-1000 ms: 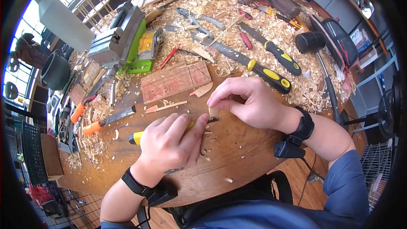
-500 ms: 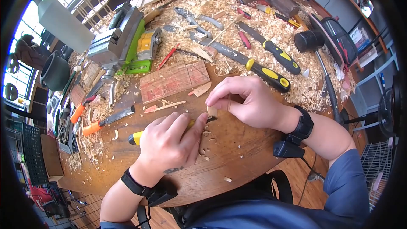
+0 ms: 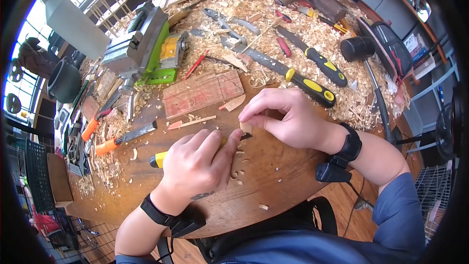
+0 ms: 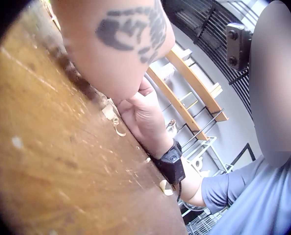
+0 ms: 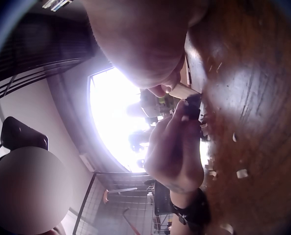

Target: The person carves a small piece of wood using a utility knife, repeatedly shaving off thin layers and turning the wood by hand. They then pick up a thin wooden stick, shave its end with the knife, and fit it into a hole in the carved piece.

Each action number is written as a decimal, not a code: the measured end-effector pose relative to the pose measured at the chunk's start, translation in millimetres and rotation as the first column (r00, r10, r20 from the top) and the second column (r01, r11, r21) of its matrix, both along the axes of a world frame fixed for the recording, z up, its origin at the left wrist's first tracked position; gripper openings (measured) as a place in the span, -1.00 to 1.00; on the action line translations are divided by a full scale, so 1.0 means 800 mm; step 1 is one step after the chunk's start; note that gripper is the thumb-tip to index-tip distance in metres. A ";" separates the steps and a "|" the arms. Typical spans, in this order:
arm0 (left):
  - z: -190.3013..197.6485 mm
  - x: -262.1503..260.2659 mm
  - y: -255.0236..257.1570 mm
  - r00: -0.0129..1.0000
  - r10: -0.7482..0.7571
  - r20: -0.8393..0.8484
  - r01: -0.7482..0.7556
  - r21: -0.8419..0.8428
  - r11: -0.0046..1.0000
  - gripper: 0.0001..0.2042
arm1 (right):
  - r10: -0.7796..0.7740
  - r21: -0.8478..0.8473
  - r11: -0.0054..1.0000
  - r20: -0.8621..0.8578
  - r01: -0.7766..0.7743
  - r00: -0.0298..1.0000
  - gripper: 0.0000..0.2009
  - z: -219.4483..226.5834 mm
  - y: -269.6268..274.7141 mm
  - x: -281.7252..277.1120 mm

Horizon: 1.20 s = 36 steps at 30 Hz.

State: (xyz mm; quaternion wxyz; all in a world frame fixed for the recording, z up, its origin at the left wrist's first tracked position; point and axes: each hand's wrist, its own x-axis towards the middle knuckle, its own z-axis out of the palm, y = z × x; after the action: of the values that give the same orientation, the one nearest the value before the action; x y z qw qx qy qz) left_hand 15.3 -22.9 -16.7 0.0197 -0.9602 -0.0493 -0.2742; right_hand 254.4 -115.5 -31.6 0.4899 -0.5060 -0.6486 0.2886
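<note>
In the head view my left hand (image 3: 198, 161) grips a yellow-handled knife (image 3: 158, 159), its fingers wrapped over most of the handle. The dark blade (image 3: 246, 136) shows past the left thumb, low over the table. My right hand (image 3: 288, 117) pinches a small pale piece of wood (image 3: 246, 128) between thumb and fingertips. This piece stands tilted against the blade, with the left thumb right at its side. In the right wrist view the wood piece (image 5: 183, 90) meets the dark blade end close to the tabletop. Curled shavings (image 3: 237, 173) lie just below the hands.
A marked reddish board (image 3: 202, 95) and thin offcuts lie beyond the hands. Orange-handled chisels (image 3: 105, 147) are at left, near a green-based vise (image 3: 159, 76). Saws with yellow-black handles (image 3: 312, 88) and a rubber mallet (image 3: 357, 49) lie among shavings.
The left hand and knife have shifted very slightly, and the wood piece's tilt differs a little. The right hand keeps its pinch in nearly the same place.
</note>
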 end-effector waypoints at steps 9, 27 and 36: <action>0.003 0.005 0.004 0.990 0.009 0.144 -0.009 0.002 1.000 -0.56 | -0.036 0.101 0.994 -0.012 0.037 0.999 -0.91 -0.011 0.004 0.000; 0.004 -0.004 -0.007 0.995 0.013 -0.100 -0.010 0.021 1.000 -0.50 | -0.027 -0.006 1.000 0.007 0.027 1.000 -0.88 -0.001 -0.001 0.000; 0.002 0.000 0.005 0.992 -0.008 0.125 0.003 0.032 0.999 -0.53 | -0.034 0.007 0.999 0.003 0.034 0.999 -0.87 -0.004 0.001 0.002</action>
State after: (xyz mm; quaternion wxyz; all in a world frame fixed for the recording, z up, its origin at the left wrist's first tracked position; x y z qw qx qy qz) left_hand 15.3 -18.8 -15.3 0.0312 -0.9408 -0.0434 -0.3347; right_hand 256.1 -114.6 -34.6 0.4954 -0.5159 -0.6416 0.2773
